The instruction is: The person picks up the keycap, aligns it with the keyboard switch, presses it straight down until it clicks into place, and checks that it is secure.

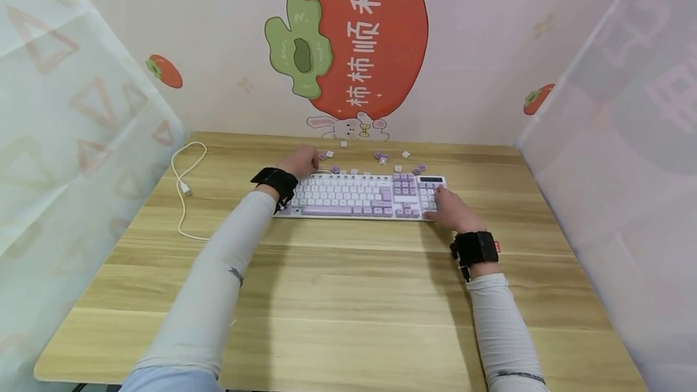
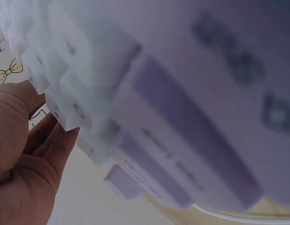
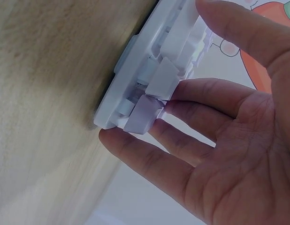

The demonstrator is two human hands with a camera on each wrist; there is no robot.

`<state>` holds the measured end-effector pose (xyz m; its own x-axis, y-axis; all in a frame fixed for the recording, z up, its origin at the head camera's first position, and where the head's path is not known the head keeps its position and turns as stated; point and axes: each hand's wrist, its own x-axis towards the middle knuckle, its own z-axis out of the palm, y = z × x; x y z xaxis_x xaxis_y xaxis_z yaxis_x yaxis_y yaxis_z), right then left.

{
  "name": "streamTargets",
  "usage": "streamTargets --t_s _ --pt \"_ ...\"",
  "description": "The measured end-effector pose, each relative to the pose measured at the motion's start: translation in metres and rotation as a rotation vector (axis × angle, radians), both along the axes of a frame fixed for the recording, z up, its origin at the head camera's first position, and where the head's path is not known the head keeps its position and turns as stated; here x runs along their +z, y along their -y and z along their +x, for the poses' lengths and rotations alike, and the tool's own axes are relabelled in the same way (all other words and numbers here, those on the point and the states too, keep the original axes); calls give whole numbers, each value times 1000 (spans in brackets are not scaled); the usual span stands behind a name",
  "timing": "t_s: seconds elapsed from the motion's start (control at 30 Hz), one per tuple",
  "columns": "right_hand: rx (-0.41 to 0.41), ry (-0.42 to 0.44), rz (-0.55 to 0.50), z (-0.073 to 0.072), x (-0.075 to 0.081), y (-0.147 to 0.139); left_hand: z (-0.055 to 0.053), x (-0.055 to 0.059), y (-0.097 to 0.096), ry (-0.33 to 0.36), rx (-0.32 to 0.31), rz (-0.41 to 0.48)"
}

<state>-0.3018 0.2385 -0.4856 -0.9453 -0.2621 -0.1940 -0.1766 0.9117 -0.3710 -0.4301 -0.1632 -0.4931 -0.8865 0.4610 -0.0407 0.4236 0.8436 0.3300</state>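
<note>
A white and purple keyboard [image 1: 348,195] lies lengthwise across the table, at the middle of the head view. My left hand [image 1: 301,161] is at its upper left corner, fingers bent downward. In the left wrist view the fingertips of this hand [image 2: 30,150] disappear behind white keycaps [image 2: 65,93], so what they hold is hidden. Over the number pad at the right end is my right hand [image 1: 453,209]. Seen from the right wrist, the fairly straight fingers of that hand [image 3: 220,126] touch the keyboard's end beside a purple keycap [image 3: 142,115].
Several loose keycaps lie behind the keyboard, among them a white keycap [image 1: 343,144] and a purple and white cluster [image 1: 382,157]. A white cable [image 1: 181,198] with a USB plug [image 1: 186,189] curls at the left. A printed wall [image 1: 463,47] borders the table's back edge.
</note>
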Motion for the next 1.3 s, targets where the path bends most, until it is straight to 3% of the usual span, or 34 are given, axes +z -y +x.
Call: streamTargets --t_s 0.17,0.3,0.4,0.57,0.73,1.03,1.3 --pt "-8 3 -1 -1 -1 0 4 3 0 -7 34 34" --pt "-15 15 -3 -3 -1 0 9 12 -3 3 55 60" --pt "-17 21 -6 -2 -1 0 11 16 -3 -3 15 116" --pt "-8 14 -3 -2 0 1 15 16 1 -78 -31 234" --pt "-5 4 -24 -1 2 1 31 23 2 -160 -7 345" --pt "9 -12 -32 2 7 0 70 42 -4 -348 -59 565" --pt "14 -17 -33 4 7 1 94 49 -5 -441 -30 707"
